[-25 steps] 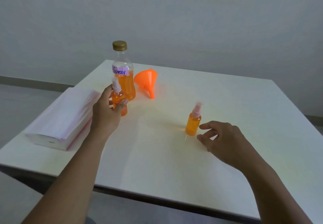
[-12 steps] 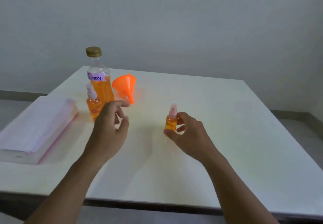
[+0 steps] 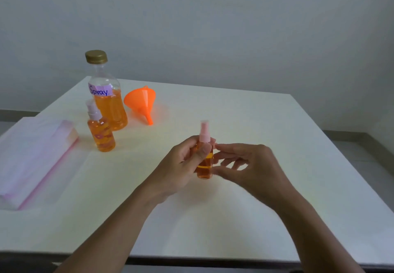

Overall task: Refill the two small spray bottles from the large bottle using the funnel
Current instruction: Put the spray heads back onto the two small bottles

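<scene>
Holding the small spray bottle [image 3: 206,163] of orange liquid [image 3: 204,173] — left hand [image 3: 181,166] gripping, right hand [image 3: 251,166] pinching.

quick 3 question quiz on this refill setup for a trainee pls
1. Short answer: which hand's thumb lies across the front of the held spray bottle?
2. True or false: the large bottle is capped.
3. The funnel is: A, in the held spray bottle's neck; B, lying on the table beside the large bottle; C, on the large bottle's mouth.

Key: 1, the left hand; 2, true; 3, B.
</scene>
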